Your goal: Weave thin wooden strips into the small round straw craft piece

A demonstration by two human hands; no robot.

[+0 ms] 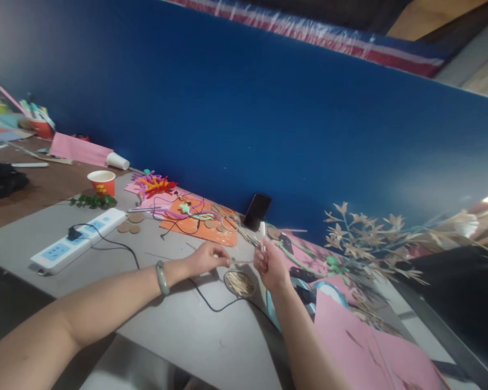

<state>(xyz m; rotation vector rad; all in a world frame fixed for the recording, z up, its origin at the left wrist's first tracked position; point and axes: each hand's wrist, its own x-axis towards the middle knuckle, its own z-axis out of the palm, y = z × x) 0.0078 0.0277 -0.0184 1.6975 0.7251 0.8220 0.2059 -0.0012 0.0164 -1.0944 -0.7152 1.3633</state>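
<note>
Pinched by the left hand, a stick is being held flat for easy reaching; a white tube is being gripped upright by the right hand.

Thin pale stick, level above the grey table; white tube upright at its right end

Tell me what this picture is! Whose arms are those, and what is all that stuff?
There is no machine: a person wears a camera on their head, so you see their own arms. The left hand, with a green bracelet, pinches a thin stick. The right hand holds a small white tube. Under them sits a round dish of little sticks. On the grey table lie a power strip, a red cup and orange paper. A phone leans on the blue wall.
</note>
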